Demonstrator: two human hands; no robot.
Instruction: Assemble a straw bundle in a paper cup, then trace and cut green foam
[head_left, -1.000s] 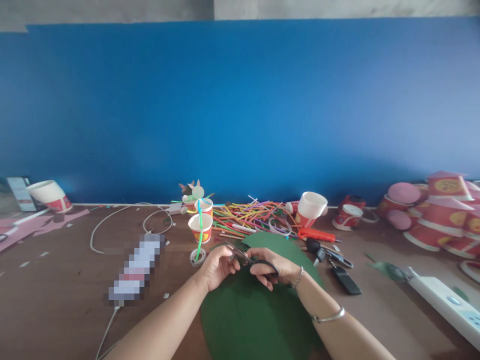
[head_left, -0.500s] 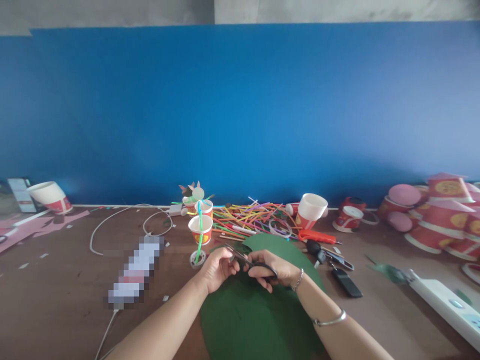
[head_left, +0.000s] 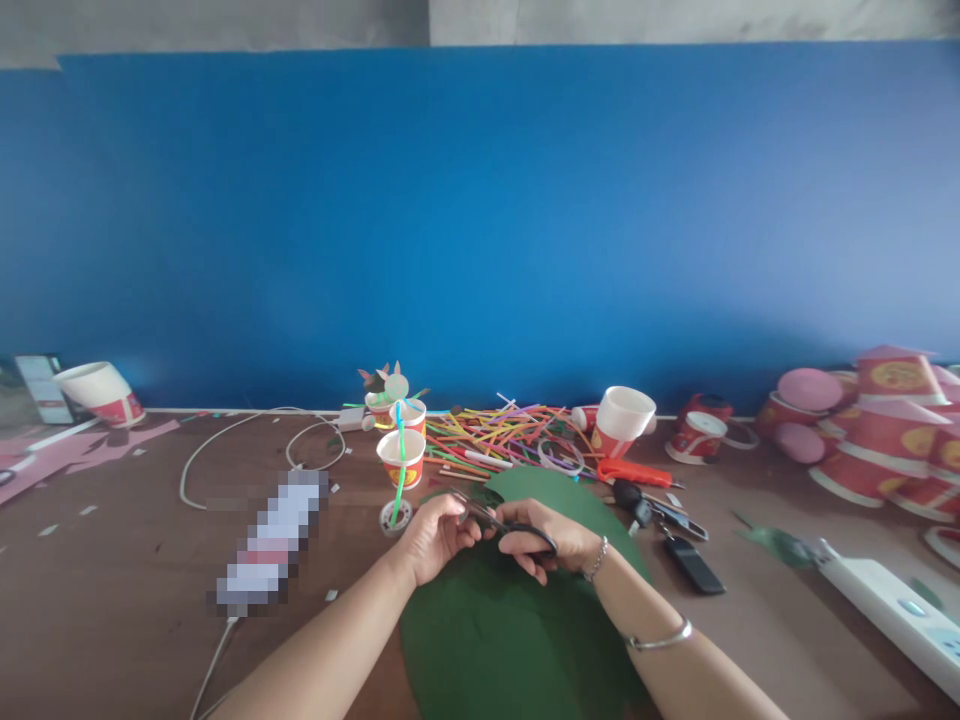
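Observation:
Black-handled scissors are in my right hand, its fingers wrapped round the handles and the blades pointing left. My left hand is pinched near the blade tips, on something small that I cannot make out. Both hands are close together above dark green paper. Just left of them, a green and blue strip rises from a white ring in front of a paper cup.
Colourful strips lie heaped behind the hands. To the right are a white cup, an orange tool, keys, a power strip and red cups. A pixelated phone with a cable lies left.
The scissor blades look slightly more closed, and my right hand has shifted a very little. My left hand keeps its place.

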